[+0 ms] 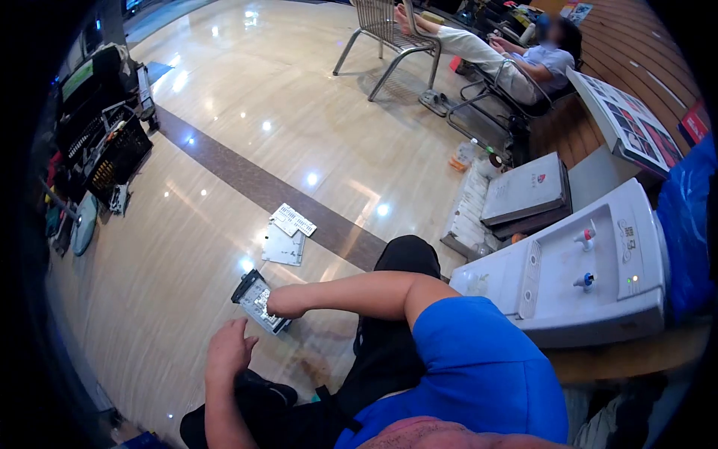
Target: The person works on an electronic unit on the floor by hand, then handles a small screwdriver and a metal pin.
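Note:
An opened box-shaped electronic unit (256,296) with a black front end and a pale metal interior lies on the floor before me. My right hand (284,301) reaches onto its right side, fingers curled down into it. What those fingers pinch, if anything, is hidden. Nearer to me, my left hand (233,346) hovers just below the unit, thumb apart from the fingers, holding nothing I can see. Beyond the unit lie a flat metal plate (283,248) and a slotted metal plate (293,221) partly overlapping it.
A white water dispenser (568,269) stands close on my right, with a white box (526,188) behind it. Black baskets (120,156) of tools line the left. Further off, a person (535,71) sits with feet on a metal chair (396,41).

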A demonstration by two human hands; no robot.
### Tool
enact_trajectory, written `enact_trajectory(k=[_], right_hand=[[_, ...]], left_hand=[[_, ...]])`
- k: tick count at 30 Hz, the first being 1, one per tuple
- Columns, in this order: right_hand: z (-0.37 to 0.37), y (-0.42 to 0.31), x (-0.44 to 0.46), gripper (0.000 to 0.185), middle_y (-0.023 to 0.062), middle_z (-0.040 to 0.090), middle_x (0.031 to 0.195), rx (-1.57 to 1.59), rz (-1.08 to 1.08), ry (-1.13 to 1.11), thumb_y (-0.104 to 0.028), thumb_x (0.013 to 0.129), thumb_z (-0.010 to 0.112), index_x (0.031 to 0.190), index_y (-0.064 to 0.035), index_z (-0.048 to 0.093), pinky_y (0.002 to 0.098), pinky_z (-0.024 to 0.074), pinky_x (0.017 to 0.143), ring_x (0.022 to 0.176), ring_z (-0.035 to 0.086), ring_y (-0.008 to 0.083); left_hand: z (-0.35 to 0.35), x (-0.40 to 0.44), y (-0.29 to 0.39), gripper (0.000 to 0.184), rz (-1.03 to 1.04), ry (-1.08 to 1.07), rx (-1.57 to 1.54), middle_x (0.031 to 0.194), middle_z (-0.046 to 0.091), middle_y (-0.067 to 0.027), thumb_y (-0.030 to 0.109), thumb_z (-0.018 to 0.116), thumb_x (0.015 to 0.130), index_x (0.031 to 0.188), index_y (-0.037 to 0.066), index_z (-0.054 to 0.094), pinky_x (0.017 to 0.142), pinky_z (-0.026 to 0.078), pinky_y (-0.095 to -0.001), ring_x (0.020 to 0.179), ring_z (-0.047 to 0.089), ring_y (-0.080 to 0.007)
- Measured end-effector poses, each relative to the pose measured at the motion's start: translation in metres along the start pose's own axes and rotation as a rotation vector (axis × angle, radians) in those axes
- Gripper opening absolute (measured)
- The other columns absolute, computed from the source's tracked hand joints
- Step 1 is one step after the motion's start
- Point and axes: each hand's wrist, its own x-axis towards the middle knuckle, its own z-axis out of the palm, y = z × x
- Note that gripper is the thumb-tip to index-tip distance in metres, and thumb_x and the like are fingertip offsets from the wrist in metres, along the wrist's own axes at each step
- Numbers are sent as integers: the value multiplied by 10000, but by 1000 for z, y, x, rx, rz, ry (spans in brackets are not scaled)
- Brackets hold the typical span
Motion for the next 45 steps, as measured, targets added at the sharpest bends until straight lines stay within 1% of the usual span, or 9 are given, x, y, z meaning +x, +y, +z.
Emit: enact_trajectory(k=[14,24,28,31,33,35,39,41,45], right_hand=[[-4,-9,-3,95,166,681,761,-36,72,6,-93,739,642,809,-54,692,473,534,642,722,672,370],[-9,-17,-9,100,178,676,758,-19,49,49,-86,732,644,812,-45,689,464,536,645,747,676,368],[-6,-17,-7,101,193,679,778,-47,127,45,-79,728,652,812,-39,692,469,541,665,764,680,372],[-12,-20,-10,101,201,680,791,-29,163,31,-82,731,655,811,-36,695,471,543,670,768,681,376],[-11,-20,-9,102,203,681,796,-25,176,20,-85,735,654,812,-35,697,472,543,669,771,681,379],[-3,-14,-4,110,203,680,792,-9,196,42,-100,750,643,816,-32,698,476,543,673,772,680,382],[-5,-15,-6,112,200,676,782,-16,165,47,-114,765,627,812,-38,696,480,539,673,766,678,384],[-5,-15,-7,102,197,670,771,38,90,123,-119,771,621,797,-47,688,481,536,674,764,674,386],[-4,-15,-7,105,195,667,775,9,72,50,-120,777,614,826,-55,679,481,533,678,771,670,389]], left_hand=[[4,-1,2,446,17,0,26,1154,627,-188,254,690,860,1238,50,571,895,489,-472,1061,606,-374],[2,-2,6,451,5,-16,9,1168,625,-191,255,690,862,1245,48,570,898,491,-471,1076,603,-371],[4,-2,3,450,26,2,1,1164,625,-192,249,690,861,1245,50,569,891,493,-471,1073,602,-375],[3,-2,3,465,4,-35,-16,1233,602,-202,249,685,866,1266,50,557,934,486,-454,1117,589,-380],[6,-1,1,454,37,7,-6,1164,625,-194,248,689,860,1247,47,565,888,493,-473,1071,602,-375],[7,-1,1,455,37,11,-4,1163,624,-194,252,688,860,1248,47,565,889,492,-473,1071,602,-374],[8,0,0,459,34,5,2,1163,623,-193,262,686,862,1251,50,565,890,491,-473,1071,602,-373],[7,-1,0,456,32,5,2,1161,622,-193,261,687,862,1248,51,565,890,491,-472,1070,602,-374],[6,-1,2,447,21,-9,8,1160,619,-194,260,687,863,1240,52,566,884,492,-474,1068,602,-375]])
